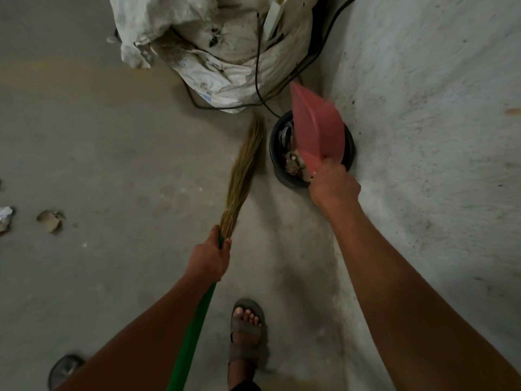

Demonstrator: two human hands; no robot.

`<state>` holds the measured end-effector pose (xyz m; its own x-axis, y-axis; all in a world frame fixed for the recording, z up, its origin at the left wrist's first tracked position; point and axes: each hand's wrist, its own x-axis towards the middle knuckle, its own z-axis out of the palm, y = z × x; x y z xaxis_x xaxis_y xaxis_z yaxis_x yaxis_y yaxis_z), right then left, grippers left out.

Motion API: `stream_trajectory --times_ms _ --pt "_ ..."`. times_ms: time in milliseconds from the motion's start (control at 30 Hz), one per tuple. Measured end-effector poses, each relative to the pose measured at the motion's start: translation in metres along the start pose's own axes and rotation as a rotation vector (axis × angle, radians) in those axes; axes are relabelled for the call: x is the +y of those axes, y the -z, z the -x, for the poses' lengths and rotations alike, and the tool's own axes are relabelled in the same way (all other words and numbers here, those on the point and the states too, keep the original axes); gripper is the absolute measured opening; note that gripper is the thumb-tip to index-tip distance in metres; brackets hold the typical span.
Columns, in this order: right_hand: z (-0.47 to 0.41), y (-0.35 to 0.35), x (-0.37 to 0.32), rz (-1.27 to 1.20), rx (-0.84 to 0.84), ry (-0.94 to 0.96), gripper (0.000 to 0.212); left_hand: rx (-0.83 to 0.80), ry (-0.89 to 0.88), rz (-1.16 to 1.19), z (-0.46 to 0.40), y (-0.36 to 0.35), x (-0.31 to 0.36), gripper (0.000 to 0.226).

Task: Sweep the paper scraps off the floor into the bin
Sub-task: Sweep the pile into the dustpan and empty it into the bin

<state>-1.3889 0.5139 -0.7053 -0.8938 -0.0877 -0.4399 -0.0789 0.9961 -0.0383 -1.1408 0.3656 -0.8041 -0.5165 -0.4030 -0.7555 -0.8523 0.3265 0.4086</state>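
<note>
My right hand [334,186] grips the handle of a pink dustpan [317,131], which is tilted steeply over a round black bin [277,167]. Crumpled scraps lie inside the bin under the pan. My left hand [210,259] is closed on a grass broom [244,176] where the bristles meet its green handle [194,331]. The broom points forward, its tip just left of the bin. Two paper scraps, a brownish scrap [50,220] and a white scrap [5,217], lie on the concrete floor at the far left.
A large dirty white sack [214,52] stands just beyond the bin, with black cables [258,80] draped over it. A rough whitewashed wall [437,122] rises on the right. My sandalled foot [246,331] is at the bottom centre. A dark sandal [64,371] shows at the bottom left.
</note>
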Motion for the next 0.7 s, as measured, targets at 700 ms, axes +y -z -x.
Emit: stream_trajectory --times_ms 700 --pt "-0.012 -0.008 -0.004 0.113 -0.059 0.028 0.035 0.026 -0.041 -0.028 -0.011 0.014 -0.009 0.066"
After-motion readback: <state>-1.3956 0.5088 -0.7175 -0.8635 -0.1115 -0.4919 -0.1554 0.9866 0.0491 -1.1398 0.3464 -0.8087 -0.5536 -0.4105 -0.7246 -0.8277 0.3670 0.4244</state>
